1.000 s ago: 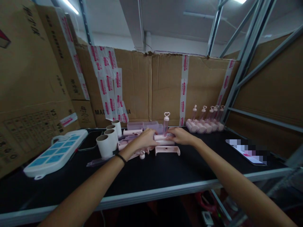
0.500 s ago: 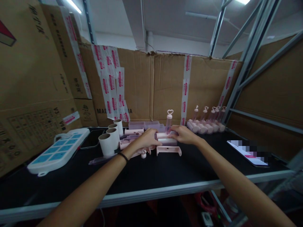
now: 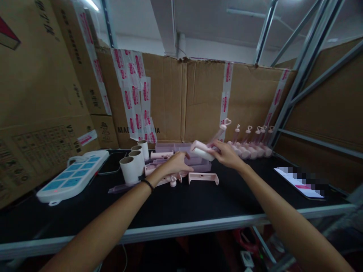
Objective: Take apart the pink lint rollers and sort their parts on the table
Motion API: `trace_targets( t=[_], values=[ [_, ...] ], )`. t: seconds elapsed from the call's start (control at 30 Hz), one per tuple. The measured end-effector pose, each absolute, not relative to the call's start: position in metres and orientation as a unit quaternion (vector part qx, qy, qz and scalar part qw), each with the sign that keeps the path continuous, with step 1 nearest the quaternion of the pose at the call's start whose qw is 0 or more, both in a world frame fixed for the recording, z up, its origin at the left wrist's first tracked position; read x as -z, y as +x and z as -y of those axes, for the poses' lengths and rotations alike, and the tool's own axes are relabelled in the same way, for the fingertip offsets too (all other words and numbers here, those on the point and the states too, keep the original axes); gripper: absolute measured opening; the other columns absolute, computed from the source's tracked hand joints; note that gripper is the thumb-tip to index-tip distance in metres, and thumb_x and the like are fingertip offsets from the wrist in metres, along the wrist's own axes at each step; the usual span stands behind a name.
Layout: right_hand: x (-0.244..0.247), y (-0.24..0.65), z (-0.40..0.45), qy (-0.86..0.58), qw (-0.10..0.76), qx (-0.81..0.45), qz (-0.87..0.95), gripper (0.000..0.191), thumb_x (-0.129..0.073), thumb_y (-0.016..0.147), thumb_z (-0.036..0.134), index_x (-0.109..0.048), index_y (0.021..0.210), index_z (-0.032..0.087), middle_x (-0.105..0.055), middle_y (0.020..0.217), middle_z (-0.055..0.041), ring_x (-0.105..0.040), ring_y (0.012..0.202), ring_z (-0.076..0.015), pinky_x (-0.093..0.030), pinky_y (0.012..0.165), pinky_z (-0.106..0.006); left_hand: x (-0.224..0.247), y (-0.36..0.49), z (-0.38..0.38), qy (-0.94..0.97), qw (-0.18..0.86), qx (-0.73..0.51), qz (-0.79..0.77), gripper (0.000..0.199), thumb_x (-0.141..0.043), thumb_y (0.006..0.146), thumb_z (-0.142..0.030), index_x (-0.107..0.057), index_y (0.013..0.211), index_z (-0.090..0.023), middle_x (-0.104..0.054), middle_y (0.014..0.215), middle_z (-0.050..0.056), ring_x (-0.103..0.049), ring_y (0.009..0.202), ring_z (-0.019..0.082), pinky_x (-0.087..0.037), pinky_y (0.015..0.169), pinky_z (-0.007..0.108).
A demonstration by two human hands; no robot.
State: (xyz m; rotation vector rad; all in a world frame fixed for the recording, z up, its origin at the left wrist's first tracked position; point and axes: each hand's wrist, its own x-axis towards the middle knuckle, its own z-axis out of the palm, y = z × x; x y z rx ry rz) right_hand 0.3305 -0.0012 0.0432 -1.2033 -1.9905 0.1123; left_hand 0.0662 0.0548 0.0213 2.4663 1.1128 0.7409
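My right hand [image 3: 227,154] is closed on a pink lint roller [image 3: 202,150], raised and tilted, its white roll facing down and its heart-topped handle [image 3: 222,132] pointing up to the right. My left hand [image 3: 179,162] is to the left with thumb and fingers apart, holding nothing. Translucent purple covers [image 3: 202,166] lie beyond and beside its fingertips. A loose pink roller frame [image 3: 203,176] rests on the black table in front, between the hands. More pink parts [image 3: 173,183], one with a round knob, lie partly hidden under my left wrist.
Several white paper rolls [image 3: 129,170] stand at left, near a white power strip [image 3: 72,176] and a dark phone [image 3: 112,163]. Finished-looking pink rollers [image 3: 249,150] stand in a row at back right. A lit phone [image 3: 297,182] lies at right. Cardboard walls [image 3: 202,98] enclose the back.
My right hand has lifted the lint roller off the covers and tilted it to the right. My left hand has let go of it and stays near the same place, fingers apart.
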Motion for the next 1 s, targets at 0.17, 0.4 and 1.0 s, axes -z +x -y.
trace_targets(
  t=[0.17, 0.4, 1.0],
  values=[
    [-0.053, 0.331, 0.012, -0.489, 0.522, -0.095, 0.693, 0.044, -0.054, 0.094, 0.06, -0.067, 0.099, 0.018, -0.066, 0.082, -0.0041, -0.059, 0.071, -0.0189, -0.047, 0.061, -0.028, -0.037, 0.068, -0.041, 0.838, 0.2, -0.357, -0.36, 0.062, -0.086, 0.061, -0.048, -0.066, 0.111, -0.016, -0.067, 0.102, 0.009, -0.061, 0.099, 0.029, -0.048, 0.086, 0.038],
    [-0.048, 0.275, 0.055, -0.458, 0.595, -0.209, 0.626, 0.051, -0.053, 0.091, 0.07, -0.063, 0.096, 0.02, -0.056, 0.066, 0.0014, -0.041, 0.045, -0.0109, -0.033, 0.036, -0.024, -0.062, 0.104, -0.005, 0.763, 0.336, -0.495, -0.244, 0.053, -0.061, 0.088, -0.057, -0.06, 0.118, -0.013, -0.069, 0.113, 0.014, -0.066, 0.098, 0.023, -0.052, 0.081, 0.032],
    [0.024, 0.359, 0.041, -0.702, 0.235, -0.013, 0.672, 0.038, -0.033, 0.106, 0.047, -0.064, 0.1, 0.025, -0.071, 0.101, -0.0066, -0.068, 0.094, -0.023, -0.04, 0.072, -0.028, -0.067, 0.069, -0.027, 0.359, 0.502, -0.758, -0.212, 0.042, -0.078, 0.071, -0.05, -0.061, 0.095, -0.019, -0.065, 0.076, -0.002, -0.062, 0.061, 0.012, -0.05, 0.056, 0.021]
  ],
)
